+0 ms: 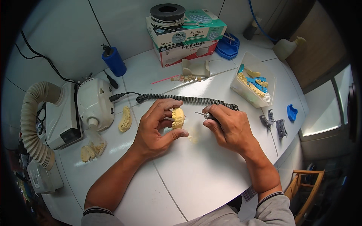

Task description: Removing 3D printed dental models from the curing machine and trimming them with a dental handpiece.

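Observation:
My left hand [160, 120] grips a yellow plaster dental model [178, 118] between thumb and fingers, its row of teeth facing the palm side. Just to the right, my right hand [228, 126] is closed around a rotary handpiece [211, 117], whose thin metal bur points left at the model. A small gap separates the bur tip from the plaster. From the handpiece a coiled black cord [184, 98] runs left to a white motor unit [96, 103]. Pale yellow dust [193, 139] lies on the white tiled table [196, 180] below the model.
Another yellow dental model [125, 119] lies left of my left hand, with more casts [88, 153] nearby. A ribbed suction hose [32, 122] arches at far left. Stacked mask boxes [184, 52] stand at the back; a plastic tub [250, 94] and grey articulator pieces [281, 128] lie right.

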The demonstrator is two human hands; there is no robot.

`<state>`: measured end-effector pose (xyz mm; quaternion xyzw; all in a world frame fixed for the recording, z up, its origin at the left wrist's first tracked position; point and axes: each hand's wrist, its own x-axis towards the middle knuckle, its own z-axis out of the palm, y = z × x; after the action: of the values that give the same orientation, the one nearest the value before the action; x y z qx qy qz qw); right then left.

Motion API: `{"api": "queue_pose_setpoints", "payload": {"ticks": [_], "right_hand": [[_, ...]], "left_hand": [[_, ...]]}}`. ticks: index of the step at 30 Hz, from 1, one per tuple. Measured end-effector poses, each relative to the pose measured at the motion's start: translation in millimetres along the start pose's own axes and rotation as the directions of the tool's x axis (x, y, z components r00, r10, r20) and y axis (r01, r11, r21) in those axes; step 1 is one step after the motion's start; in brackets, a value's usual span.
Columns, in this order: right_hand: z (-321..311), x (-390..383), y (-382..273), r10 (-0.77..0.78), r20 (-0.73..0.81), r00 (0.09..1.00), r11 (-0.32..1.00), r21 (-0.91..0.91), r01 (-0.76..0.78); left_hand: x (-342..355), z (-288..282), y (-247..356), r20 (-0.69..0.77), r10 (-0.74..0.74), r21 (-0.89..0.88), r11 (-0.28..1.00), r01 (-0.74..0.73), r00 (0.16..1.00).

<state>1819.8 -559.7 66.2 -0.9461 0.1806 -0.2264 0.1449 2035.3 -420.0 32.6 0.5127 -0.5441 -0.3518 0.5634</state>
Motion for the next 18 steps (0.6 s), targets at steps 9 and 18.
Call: {"api": "queue_pose_setpoints", "payload": {"ticks": [9,18], "right_hand": [[-4.1,-0.5,-2.5,0.097,0.136,0.986,0.995,0.023,-0.101],[-2.3,-2.4,0.2,0.093,0.183,0.979,0.996,-0.005,-0.094]], "left_hand": [[0.3,3.4,-2.4,-0.019,0.056,0.107,0.993,-0.054,0.998],[2.2,2.3,9.2,0.059,-0.001,0.261,0.965,-0.014,0.998]]}}
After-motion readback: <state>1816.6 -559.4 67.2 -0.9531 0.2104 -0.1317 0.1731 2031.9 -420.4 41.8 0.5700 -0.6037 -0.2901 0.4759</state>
